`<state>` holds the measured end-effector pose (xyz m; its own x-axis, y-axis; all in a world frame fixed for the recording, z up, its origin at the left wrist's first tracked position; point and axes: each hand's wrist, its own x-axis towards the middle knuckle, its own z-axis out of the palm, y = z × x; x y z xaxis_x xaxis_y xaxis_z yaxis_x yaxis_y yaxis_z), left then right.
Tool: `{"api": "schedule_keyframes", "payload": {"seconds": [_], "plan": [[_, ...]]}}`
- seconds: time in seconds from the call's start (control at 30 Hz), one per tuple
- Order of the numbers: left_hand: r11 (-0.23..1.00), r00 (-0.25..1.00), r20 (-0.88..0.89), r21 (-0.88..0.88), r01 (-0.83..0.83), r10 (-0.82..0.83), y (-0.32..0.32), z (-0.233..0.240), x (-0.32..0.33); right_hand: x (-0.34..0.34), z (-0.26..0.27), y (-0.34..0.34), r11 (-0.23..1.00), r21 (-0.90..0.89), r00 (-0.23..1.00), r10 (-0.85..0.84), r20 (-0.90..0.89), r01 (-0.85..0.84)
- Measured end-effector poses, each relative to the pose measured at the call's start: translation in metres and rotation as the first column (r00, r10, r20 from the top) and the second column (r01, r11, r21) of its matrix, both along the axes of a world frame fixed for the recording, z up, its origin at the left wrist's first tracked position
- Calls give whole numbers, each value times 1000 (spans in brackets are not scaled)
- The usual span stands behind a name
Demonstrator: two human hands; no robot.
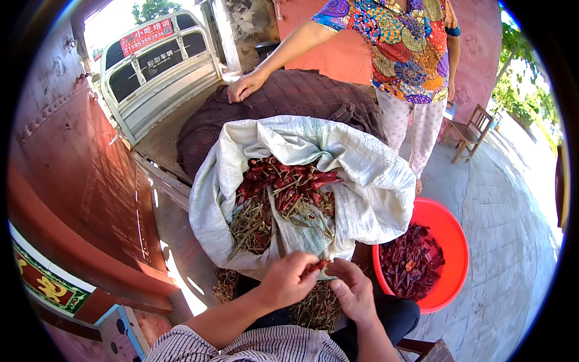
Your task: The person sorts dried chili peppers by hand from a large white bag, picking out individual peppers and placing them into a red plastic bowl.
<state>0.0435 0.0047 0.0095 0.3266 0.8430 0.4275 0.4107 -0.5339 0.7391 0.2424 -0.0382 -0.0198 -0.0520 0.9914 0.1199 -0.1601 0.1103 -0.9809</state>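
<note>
Just beyond my hands lies a white woven plastic sack (380,181) with its mouth rolled wide. Inside are dried red chili peppers (289,178) at the far side and a heap of dry chili stems (251,226) at the near left. My left hand (291,278) pinches a small dried red chili (319,266) between thumb and fingers, over the sack's near edge. Close beside it is my right hand (353,287), its fingertips at the chili's stem end; whether they grip it is unclear. A red plastic basin (454,267) with dark red chili pieces (411,262) stands to the right.
Another person (407,50) stands across from me, one hand on a dark quilted cloth bundle (307,95) on a truck bed (156,113). Dry stems (316,307) lie below my hands. A wooden chair (470,129) is at the far right, a red metal door (90,181) at the left.
</note>
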Motion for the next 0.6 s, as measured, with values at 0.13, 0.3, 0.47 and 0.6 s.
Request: {"api": "schedule_keyframes", "payload": {"seconds": [0.13,0.3,0.47,0.6], "plan": [[995,997,-34,63,77,-75,-9,-27,13,-25,9,5,1000,-3,982,-2,188,3],[916,985,118,-366,163,-129,-13,-15,-7,-11,7,-2,993,-72,971,103,217,-89],[888,868,400,-220,404,-295,-6,-20,-6,-7,-4,-3,953,-108,926,300,231,-282],[840,839,437,-277,467,-323,-1,-24,-12,-13,10,-2,922,-177,894,379,240,-343]]}}
